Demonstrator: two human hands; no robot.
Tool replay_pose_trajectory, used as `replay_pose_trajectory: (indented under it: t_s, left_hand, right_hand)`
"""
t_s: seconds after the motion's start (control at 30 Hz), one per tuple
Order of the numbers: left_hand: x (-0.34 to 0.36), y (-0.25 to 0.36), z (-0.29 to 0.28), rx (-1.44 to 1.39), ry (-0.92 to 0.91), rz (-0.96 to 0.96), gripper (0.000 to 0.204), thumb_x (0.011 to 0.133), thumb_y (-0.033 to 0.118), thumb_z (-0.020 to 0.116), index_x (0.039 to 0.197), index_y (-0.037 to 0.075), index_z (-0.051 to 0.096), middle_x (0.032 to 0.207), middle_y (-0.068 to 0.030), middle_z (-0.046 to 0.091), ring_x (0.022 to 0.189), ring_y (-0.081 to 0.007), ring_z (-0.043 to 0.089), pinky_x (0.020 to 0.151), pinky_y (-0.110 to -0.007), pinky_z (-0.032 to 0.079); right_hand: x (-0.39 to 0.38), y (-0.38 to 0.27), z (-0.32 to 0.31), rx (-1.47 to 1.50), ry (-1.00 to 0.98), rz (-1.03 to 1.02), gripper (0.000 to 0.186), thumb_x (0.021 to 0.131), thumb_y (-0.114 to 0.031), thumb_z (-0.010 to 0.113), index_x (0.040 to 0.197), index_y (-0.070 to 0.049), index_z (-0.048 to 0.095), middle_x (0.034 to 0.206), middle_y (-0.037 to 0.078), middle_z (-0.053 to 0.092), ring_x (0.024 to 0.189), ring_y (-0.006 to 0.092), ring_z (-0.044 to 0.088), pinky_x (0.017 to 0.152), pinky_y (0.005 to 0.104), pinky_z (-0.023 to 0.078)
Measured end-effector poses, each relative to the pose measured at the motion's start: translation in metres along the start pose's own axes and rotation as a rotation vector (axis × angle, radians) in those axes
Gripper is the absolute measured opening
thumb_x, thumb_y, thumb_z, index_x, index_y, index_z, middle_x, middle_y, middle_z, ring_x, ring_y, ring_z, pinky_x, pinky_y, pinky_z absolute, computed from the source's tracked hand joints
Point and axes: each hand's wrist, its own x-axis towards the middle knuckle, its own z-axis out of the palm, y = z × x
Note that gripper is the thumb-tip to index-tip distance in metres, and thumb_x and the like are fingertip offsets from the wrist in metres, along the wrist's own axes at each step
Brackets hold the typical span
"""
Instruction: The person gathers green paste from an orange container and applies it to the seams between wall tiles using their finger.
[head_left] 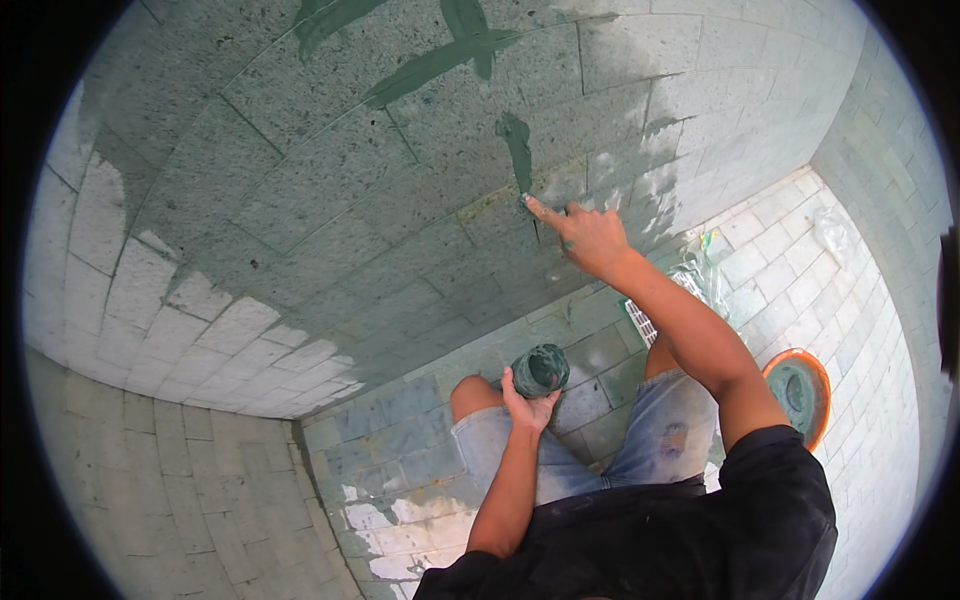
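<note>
My left hand (524, 405) holds a small round container (542, 370) coated and filled with dark green paste, down between my knees. My right hand (590, 240) reaches to the speckled tiled wall (420, 230), index finger stretched out and the others loosely curled, holding nothing that I can make out. Its paste-smeared fingertip touches a tile joint just below a vertical streak of green paste (518, 150). More thick green strokes (430, 75) cross joints higher on the wall.
An orange-rimmed bucket (822, 395) sits right of me on the tiled floor (760, 240). A white slotted grate (640, 322) and clear plastic (700, 270) lie beyond my right knee, another crumpled plastic piece (832, 230) farther right. Tiled side walls (170, 490) stand at both sides.
</note>
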Motion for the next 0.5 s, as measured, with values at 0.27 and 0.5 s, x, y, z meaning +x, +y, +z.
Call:
replay_pose_trajectory:
  t_s: [0.27,0.5]
  left_hand:
    - [-0.001,0.002,-0.003,0.023,-0.009,0.032,0.066,0.086,0.064,0.051,0.128,0.013,0.057,0.131,-0.0088,0.057,0.120,-0.0298,0.053,0.103,-0.050,0.038]
    - [0.004,0.001,-0.005,0.016,-0.035,0.005,0.065,0.087,0.064,0.051,0.129,0.014,0.056,0.130,-0.0074,0.058,0.118,-0.0298,0.054,0.099,-0.051,0.041]
  right_hand:
    - [0.019,-0.013,-0.058,0.375,0.255,0.146,0.090,0.086,-0.017,0.065,0.157,-0.034,0.012,0.090,0.013,0.063,0.069,0.0340,0.066,0.054,0.0412,0.048]
    - [0.040,-0.048,-0.057,0.627,0.194,0.206,0.097,0.087,-0.021,0.064,0.157,-0.010,-0.003,0.082,0.014,0.066,0.069,0.0321,0.067,0.060,0.0416,0.051]
